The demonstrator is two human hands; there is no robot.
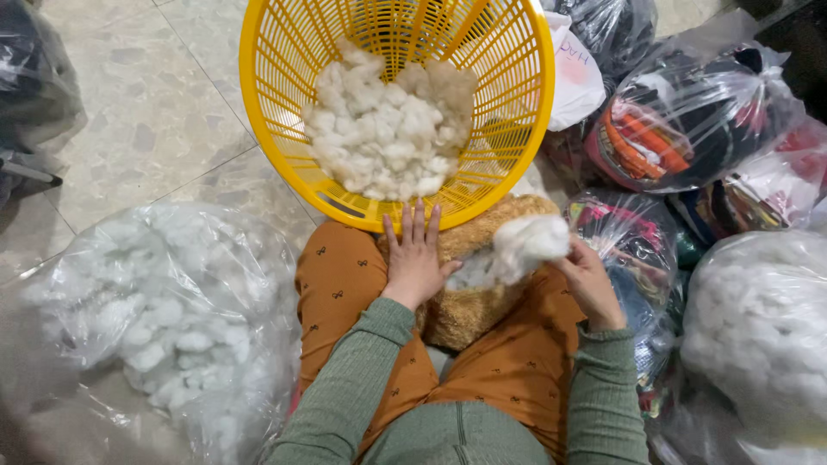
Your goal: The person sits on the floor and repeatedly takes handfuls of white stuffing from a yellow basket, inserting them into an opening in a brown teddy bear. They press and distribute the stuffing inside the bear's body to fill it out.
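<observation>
Stuffing clump, white and fluffy, is sitting in the right hand, which is grasping it just above the lap. Left hand is lying flat, fingers spread and released, pressing on the brown plush toy between both hands. Yellow basket is tilting just ahead of the left fingertips, holding more white stuffing. Clear bag of stuffing is lying left of the left arm; another is lying right of the right arm.
</observation>
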